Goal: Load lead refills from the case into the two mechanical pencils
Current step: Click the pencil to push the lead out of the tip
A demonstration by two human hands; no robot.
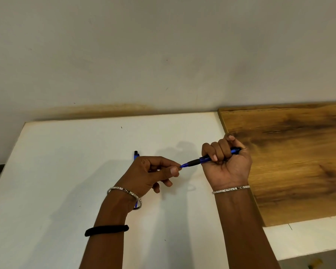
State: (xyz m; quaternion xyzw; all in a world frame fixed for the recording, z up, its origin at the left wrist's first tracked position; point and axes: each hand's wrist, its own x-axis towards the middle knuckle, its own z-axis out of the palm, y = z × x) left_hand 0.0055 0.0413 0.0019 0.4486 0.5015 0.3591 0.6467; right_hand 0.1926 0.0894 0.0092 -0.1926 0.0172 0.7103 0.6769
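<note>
Your left hand (155,172) pinches at the tip of the pencil (202,160) clenched in your right hand (226,162); its axis runs tip-left mid-frame, any lead too fine to see. Second pencil (136,153) lies behind your left hand; no case visible

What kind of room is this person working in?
Probably a plain indoor workspace, maybe a home or a workshop; that much is a guess. A white tabletop stands against a bare, scuffed wall, with a wooden board on it. Only pencils lie about.
</note>
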